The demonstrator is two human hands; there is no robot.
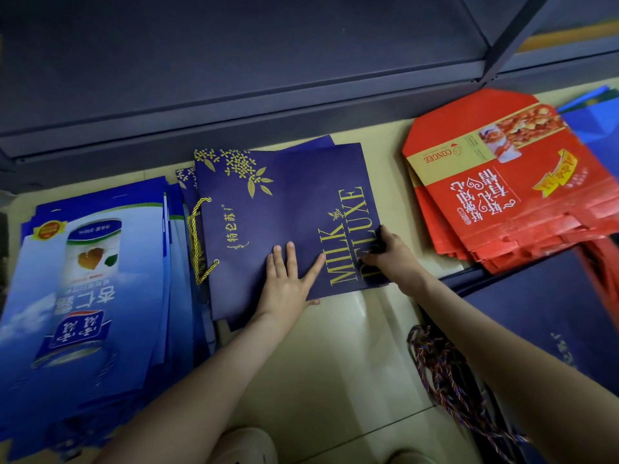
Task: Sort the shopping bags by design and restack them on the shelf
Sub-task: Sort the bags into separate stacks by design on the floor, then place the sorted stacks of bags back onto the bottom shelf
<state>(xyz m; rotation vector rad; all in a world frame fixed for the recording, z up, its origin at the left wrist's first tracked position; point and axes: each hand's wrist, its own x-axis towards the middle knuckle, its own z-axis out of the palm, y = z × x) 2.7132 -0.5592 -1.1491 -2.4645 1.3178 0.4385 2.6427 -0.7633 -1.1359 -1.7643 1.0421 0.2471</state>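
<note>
Navy bag [288,209]: flat rectangle of matte paper, gold leaf-and-blossom print at 1 corner, gold "MILK DELUXE" lettering along the opposite side. Lying face up on top of a small pile of like navy bags, on the floor [351,346] just in front of the shelf [234,78]. Gold cord handle [197,239], twisted, looping off its left edge.

Left grip [288,279]: released, fingers straight and spread, palm pressed flat on the near part of the bag's face beside the lettering.

Right grip [388,252]: grasping the navy bag at its right near corner, fingers curled over the edge, partly covering the "DELUXE" letters.

Blue stack [90,289], left, just beside the navy pile: glossy bags printed with a can, sky and white script, fanned slightly.

Red stack [502,182], right, apart from the navy pile: flattened glossy bags with angled folded ends, a tan band and a food photo; edges staggered.

Dark navy sheet [552,313], lower right, matte, touching the red stack's near edge. Multicolour braided cords [445,366] bunched along its left side.

Floor: pale, shiny tile with a visible joint. Shelf: dark metal, flat boards and an angled upright.
</note>
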